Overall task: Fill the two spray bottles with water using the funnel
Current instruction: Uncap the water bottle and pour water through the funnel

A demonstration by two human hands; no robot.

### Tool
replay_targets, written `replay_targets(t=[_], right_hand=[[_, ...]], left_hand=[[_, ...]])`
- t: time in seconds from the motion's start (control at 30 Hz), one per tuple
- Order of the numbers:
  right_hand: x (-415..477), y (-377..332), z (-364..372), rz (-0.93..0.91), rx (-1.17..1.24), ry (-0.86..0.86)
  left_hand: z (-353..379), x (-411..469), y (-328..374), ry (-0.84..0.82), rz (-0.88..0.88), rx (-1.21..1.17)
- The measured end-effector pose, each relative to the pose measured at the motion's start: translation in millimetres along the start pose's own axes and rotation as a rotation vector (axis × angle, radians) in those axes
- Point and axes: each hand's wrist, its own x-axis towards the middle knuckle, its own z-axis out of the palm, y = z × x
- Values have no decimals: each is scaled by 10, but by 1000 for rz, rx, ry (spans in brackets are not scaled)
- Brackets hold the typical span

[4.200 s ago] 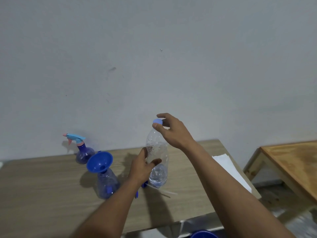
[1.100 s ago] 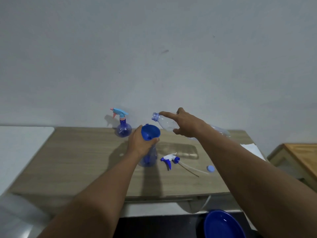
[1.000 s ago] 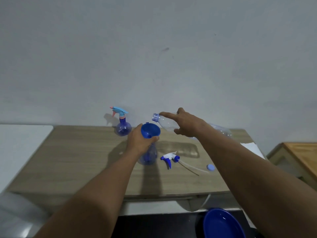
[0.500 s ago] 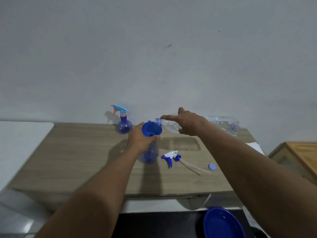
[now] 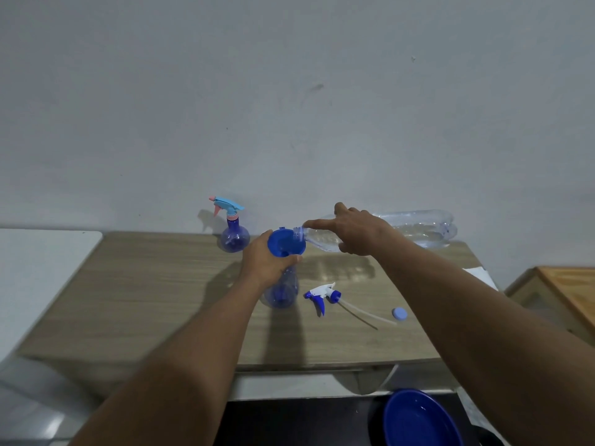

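Blue funnel (image 5: 286,244) seated in open spray bottle (image 5: 281,292), gripped at neck by left hand (image 5: 268,261). Water bottle (image 5: 386,232) tipped near level, mouth at funnel rim, clasped by right hand (image 5: 357,232). Second spray bottle (image 5: 235,235) beyond left hand.

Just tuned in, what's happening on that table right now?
A person is pouring water into a spray bottle. The left hand steadies the blue funnel seated in the open spray bottle, while the right hand tips a clear water bottle sideways, its mouth at the funnel's rim. That bottle's trigger sprayer and the water bottle's cap lie on the wooden table. The second spray bottle stands by the wall, sprayer on.
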Motion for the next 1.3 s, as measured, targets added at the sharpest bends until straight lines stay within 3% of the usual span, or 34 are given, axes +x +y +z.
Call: replay_targets(t=[0.8, 1.03, 1.3], right_hand=[[25, 55, 50, 1, -45, 39], [3, -7, 106, 13, 101, 50], [43, 28, 159, 88, 489, 165]], left_hand=[[-5, 29, 8, -24, -23, -2], [-8, 25, 16, -20, -9, 36], [4, 2, 8, 17, -17, 18]])
